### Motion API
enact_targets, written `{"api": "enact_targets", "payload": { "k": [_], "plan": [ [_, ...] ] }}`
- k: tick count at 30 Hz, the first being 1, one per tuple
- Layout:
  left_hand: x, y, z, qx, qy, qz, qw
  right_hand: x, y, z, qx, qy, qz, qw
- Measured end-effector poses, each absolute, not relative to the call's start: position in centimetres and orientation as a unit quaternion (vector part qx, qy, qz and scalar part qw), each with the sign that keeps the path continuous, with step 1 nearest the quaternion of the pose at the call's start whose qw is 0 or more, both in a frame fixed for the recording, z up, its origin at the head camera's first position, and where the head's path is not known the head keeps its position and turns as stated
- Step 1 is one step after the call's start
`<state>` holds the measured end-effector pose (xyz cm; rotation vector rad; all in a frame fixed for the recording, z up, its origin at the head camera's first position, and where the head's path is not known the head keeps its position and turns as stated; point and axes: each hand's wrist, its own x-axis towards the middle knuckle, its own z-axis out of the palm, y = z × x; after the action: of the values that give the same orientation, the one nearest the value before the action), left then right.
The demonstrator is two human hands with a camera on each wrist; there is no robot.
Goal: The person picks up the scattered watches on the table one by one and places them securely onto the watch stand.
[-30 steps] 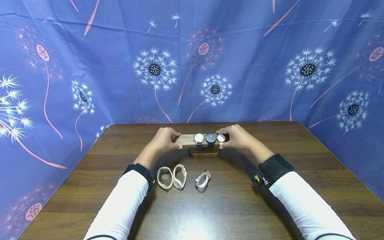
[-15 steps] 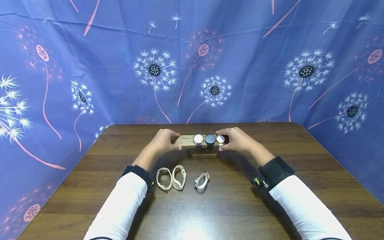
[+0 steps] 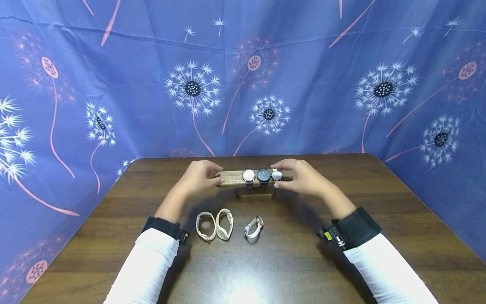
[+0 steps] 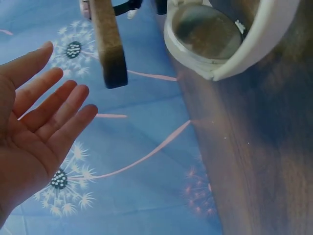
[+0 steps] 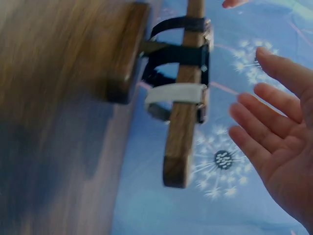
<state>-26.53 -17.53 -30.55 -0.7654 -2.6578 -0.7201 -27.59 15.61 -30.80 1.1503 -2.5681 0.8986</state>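
A wooden watch stand (image 3: 230, 179) stands at the back middle of the table, its bar carrying three watches. They are a pale-faced watch (image 3: 248, 175) on a dark strap, a black watch (image 3: 263, 175) in the middle and a white-strapped watch (image 5: 178, 93) at the right end. My left hand (image 3: 199, 177) is at the bar's left end; in the left wrist view its fingers (image 4: 73, 100) are spread, apart from the wood. Beside the right end, my right hand (image 3: 303, 177) holds nothing, fingers (image 5: 259, 115) loosely extended and apart from the bar.
In front of the stand lie two cream watches side by side, the left one (image 3: 198, 226) and the right one (image 3: 222, 233). Right of them is a small white-strapped watch (image 3: 259, 222). A blue dandelion-print cloth (image 3: 322, 84) hangs behind the wooden table (image 3: 296, 261).
Both hands have let go of the stand and spread slightly outward, the left one to the left and the right one to the right. The stand and watches keep their places.
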Motion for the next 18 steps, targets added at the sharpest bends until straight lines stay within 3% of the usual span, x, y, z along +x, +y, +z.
{"api": "enact_targets", "payload": {
  "k": [12, 18],
  "plan": [
    [-23.7, -17.5, -31.6, -0.277, -0.904, -0.302, 0.125, -24.8, 15.0, -31.9, 0.407, -0.849, 0.334, -0.048],
    [-23.2, -17.2, -31.9, -0.285, -0.906, -0.280, 0.140, -24.3, 14.1, -32.9, 0.427, -0.856, 0.285, -0.060]
  ]
}}
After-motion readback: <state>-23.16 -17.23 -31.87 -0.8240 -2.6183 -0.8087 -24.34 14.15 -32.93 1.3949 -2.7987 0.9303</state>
